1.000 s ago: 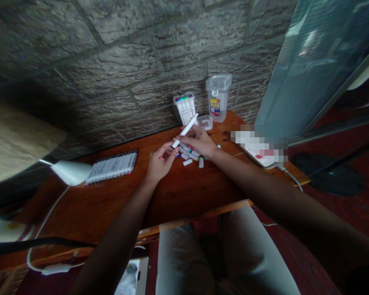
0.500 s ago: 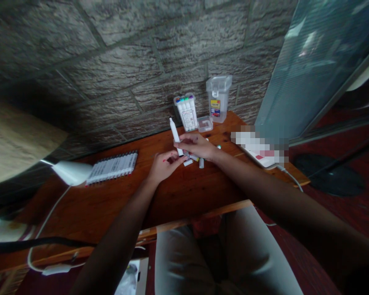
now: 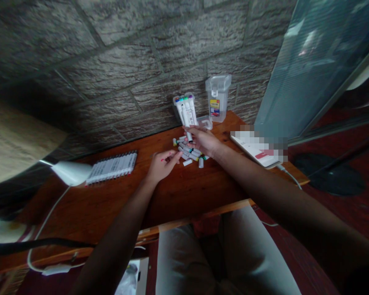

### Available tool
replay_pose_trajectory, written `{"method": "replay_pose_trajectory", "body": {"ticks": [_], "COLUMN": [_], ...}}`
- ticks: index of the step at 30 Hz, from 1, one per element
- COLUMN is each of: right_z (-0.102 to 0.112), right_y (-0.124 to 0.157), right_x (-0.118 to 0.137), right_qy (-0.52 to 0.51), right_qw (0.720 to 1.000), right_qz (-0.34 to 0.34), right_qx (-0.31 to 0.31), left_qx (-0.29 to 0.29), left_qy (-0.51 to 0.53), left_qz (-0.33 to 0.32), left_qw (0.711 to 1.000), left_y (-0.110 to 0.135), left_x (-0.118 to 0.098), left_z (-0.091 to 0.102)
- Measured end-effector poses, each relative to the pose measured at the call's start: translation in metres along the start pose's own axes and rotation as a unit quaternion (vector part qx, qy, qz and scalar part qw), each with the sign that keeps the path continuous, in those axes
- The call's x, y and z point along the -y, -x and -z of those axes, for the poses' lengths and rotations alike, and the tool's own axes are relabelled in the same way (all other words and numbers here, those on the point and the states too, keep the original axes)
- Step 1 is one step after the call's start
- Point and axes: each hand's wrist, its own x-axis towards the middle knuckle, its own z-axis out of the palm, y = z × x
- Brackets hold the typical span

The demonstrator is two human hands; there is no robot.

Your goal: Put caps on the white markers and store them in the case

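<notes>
My right hand [image 3: 204, 141] grips a white marker [image 3: 187, 119] with dark ends, held tilted in front of the clear marker case. Below it, a pile of grey marker caps [image 3: 189, 152], some with coloured ends, lies on the wooden table. My left hand [image 3: 162, 166] is at the pile's left side, red marks on its skin. Its thumb and forefinger are pressed together close to the caps; whatever they may hold is hidden. Upright behind the held marker is the clear case of white markers [image 3: 177, 107], with blue, green and purple ends showing.
A row of white markers [image 3: 112, 168] lies at left beside a white lamp [image 3: 72, 172]. A clear lidded box [image 3: 219, 100] stands by the stone wall, near a small clear lid [image 3: 206, 122]. A tablet-like device [image 3: 264, 157] with a cable is at right.
My right hand has carried the marker right and down, away from my left hand, towards the case. My left hand has let go of the marker's lower end, and more of the cap pile shows.
</notes>
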Motion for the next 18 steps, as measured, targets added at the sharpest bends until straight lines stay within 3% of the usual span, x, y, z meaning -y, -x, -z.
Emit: {"method": "replay_pose_trajectory", "body": {"ticks": [5, 11, 18], "right_z": [0.0013, -0.0007, 0.0005], "right_y": [-0.0010, 0.0031, 0.0009], "right_x": [0.0022, 0.0018, -0.0027], "right_qy": [0.017, 0.054, 0.077], "right_qw": [0.999, 0.998, 0.996], "right_qz": [0.002, 0.023, 0.043], "right_qx": [-0.036, 0.013, 0.012], "left_qx": [0.001, 0.001, 0.006], "left_qy": [-0.011, -0.009, -0.008], "left_qz": [-0.002, 0.000, -0.003], "left_qw": [1.000, 1.000, 1.000], "left_y": [-0.0001, -0.0012, -0.0016], "left_x": [-0.0009, -0.0049, -0.0049], "left_z": [0.0009, 0.0019, 0.0018]}}
